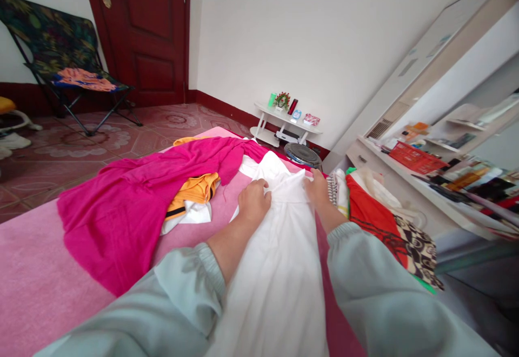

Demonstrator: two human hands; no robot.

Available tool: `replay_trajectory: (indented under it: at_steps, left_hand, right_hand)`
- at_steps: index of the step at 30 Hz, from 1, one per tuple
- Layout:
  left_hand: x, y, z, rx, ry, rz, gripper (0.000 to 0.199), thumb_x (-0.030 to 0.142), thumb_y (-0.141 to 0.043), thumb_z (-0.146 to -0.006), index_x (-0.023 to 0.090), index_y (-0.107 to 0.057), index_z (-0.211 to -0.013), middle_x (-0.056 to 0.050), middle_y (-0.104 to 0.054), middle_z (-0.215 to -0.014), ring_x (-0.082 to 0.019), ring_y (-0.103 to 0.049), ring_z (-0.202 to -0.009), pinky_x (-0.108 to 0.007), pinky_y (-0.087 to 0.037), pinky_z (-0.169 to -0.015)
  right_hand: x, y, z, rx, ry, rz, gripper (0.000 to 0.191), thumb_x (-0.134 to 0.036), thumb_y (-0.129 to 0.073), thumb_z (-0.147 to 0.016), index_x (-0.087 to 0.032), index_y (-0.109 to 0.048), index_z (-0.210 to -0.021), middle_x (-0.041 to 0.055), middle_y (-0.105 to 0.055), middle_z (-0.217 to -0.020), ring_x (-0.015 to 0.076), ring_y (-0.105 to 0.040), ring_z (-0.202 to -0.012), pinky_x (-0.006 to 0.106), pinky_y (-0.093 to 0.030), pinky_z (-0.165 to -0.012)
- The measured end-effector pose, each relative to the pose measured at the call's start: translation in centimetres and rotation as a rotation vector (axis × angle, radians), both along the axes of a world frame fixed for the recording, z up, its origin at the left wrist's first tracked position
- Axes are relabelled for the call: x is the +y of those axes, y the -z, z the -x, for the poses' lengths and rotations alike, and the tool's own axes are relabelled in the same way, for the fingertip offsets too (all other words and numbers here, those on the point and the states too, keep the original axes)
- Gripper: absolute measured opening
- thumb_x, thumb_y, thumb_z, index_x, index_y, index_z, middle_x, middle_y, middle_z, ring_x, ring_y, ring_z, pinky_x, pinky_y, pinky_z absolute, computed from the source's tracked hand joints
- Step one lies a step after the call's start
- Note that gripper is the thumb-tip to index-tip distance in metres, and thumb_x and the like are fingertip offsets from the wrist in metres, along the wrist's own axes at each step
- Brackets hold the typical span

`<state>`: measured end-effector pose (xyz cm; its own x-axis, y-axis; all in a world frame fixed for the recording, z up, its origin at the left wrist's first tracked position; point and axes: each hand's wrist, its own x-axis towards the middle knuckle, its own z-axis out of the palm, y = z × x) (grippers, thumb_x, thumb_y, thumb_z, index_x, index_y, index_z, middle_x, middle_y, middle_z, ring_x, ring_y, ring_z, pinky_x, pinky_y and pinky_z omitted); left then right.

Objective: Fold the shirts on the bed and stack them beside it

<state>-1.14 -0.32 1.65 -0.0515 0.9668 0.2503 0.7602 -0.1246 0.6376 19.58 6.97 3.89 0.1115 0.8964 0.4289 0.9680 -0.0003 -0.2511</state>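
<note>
A long white garment [284,249] lies lengthwise on the pink bed cover [32,270], its upper end away from me. My left hand [254,203] has its fingers curled on the left edge of the garment near that end. On the opposite edge, my right hand [318,192] pinches the white cloth. A magenta garment [133,200] is spread to the left, partly over an orange piece [198,189] with a black stripe and some white cloth.
Folded red and patterned clothes [373,216] lie at the right edge of the bed. Beyond are a white side table [284,118], a round dark-lidded object [303,154] and a dresser with a red basket [416,158]. A folding chair [52,43] stands far left by the door.
</note>
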Motion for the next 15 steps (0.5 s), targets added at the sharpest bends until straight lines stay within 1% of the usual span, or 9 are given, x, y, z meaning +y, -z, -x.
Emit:
replay_trajectory:
  at_steps: [1, 3, 5, 6, 7, 8, 10, 12, 15]
  left_hand:
    - [0.0, 0.1, 0.0, 0.002, -0.004, -0.013, 0.022, 0.028, -0.054, -0.082, 0.025, -0.06, -0.103, -0.003, -0.065, -0.1, -0.019, -0.061, -0.088, -0.029, -0.044, -0.075]
    - [0.0, 0.2, 0.0, 0.022, -0.006, -0.032, 0.022, 0.027, -0.054, -0.082, 0.025, -0.059, -0.103, -0.003, -0.064, -0.101, -0.019, -0.061, -0.087, -0.029, -0.045, -0.074]
    - [0.0, 0.3, -0.1, 0.062, -0.001, -0.028, 0.02, 0.026, -0.053, -0.082, 0.025, -0.061, -0.1, -0.004, -0.064, -0.1, -0.02, -0.062, -0.087, -0.03, -0.045, -0.073]
    - [0.1, 0.3, 0.0, 0.087, 0.004, -0.018, 0.018, 0.026, -0.052, -0.083, 0.025, -0.061, -0.098, -0.004, -0.064, -0.099, -0.02, -0.062, -0.087, -0.03, -0.045, -0.073]
    - [0.1, 0.3, 0.0, 0.109, 0.01, -0.006, 0.018, 0.026, -0.051, -0.083, 0.025, -0.062, -0.097, -0.004, -0.064, -0.099, -0.02, -0.061, -0.088, -0.03, -0.045, -0.074]
    - [0.2, 0.4, 0.1, 0.127, 0.016, 0.006, 0.018, 0.026, -0.05, -0.084, 0.025, -0.063, -0.095, -0.004, -0.064, -0.098, -0.02, -0.061, -0.089, -0.03, -0.044, -0.074]
    - [0.4, 0.5, 0.3, 0.142, 0.026, 0.024, 0.018, 0.027, -0.048, -0.085, 0.025, -0.064, -0.094, -0.005, -0.064, -0.099, -0.02, -0.061, -0.09, -0.03, -0.044, -0.076]
    - [0.7, 0.7, 0.8, 0.134, 0.041, 0.025, 0.019, 0.028, -0.048, -0.086, 0.024, -0.064, -0.095, -0.005, -0.064, -0.099, -0.02, -0.06, -0.091, -0.03, -0.044, -0.077]
    - [0.7, 0.9, 1.4, 0.079, 0.056, 0.009, 0.022, 0.029, -0.051, -0.085, 0.023, -0.061, -0.104, -0.005, -0.062, -0.101, -0.018, -0.059, -0.091, -0.028, -0.045, -0.079]
  right_hand:
    - [-0.8, 0.5, 0.4, -0.009, -0.022, -0.021, 0.051, -0.021, -0.04, -0.084, -0.008, -0.043, -0.134, 0.0157, -0.043, -0.14, 0.0253, -0.034, -0.133, 0.037, -0.029, -0.107]
    - [-2.8, 1.6, 1.3, -0.059, -0.148, -0.002, 0.056, -0.032, -0.04, -0.088, -0.014, -0.033, -0.141, 0.0106, -0.031, -0.148, 0.0221, -0.024, -0.138, 0.038, -0.023, -0.111]
    - [-4.6, 2.5, 2.1, -0.139, -0.317, 0.134, 0.057, -0.043, -0.036, -0.091, -0.022, -0.029, -0.143, 0.0058, -0.027, -0.151, 0.0224, -0.02, -0.139, 0.045, -0.019, -0.112]
    - [-5.4, 2.8, 2.5, -0.173, -0.368, 0.216, 0.056, -0.047, -0.032, -0.092, -0.026, -0.028, -0.144, 0.0043, -0.026, -0.151, 0.0232, -0.018, -0.14, 0.049, -0.016, -0.112]
    - [-6.0, 3.1, 2.9, -0.194, -0.379, 0.287, 0.056, -0.05, -0.028, -0.093, -0.028, -0.028, -0.144, 0.0031, -0.024, -0.152, 0.0237, -0.016, -0.141, 0.052, -0.014, -0.111]
    - [-6.4, 3.2, 3.2, -0.202, -0.361, 0.335, 0.055, -0.051, -0.025, -0.093, -0.029, -0.027, -0.144, 0.0026, -0.022, -0.153, 0.0237, -0.014, -0.141, 0.054, -0.012, -0.111]
    - [-7.1, 3.3, 3.8, -0.191, -0.287, 0.372, 0.057, -0.053, -0.021, -0.094, -0.029, -0.024, -0.145, 0.0027, -0.017, -0.154, 0.0234, -0.01, -0.142, 0.055, -0.01, -0.111]
    - [-8.1, 3.0, 4.2, -0.166, -0.254, 0.394, 0.059, -0.055, -0.021, -0.093, -0.028, -0.021, -0.146, 0.0034, -0.013, -0.154, 0.0234, -0.006, -0.142, 0.055, -0.009, -0.111]
    - [-11.0, 2.5, 4.2, -0.117, -0.311, 0.427, 0.063, -0.057, -0.024, -0.092, -0.027, -0.017, -0.147, 0.0037, -0.008, -0.155, 0.023, -0.002, -0.142, 0.055, -0.007, -0.111]
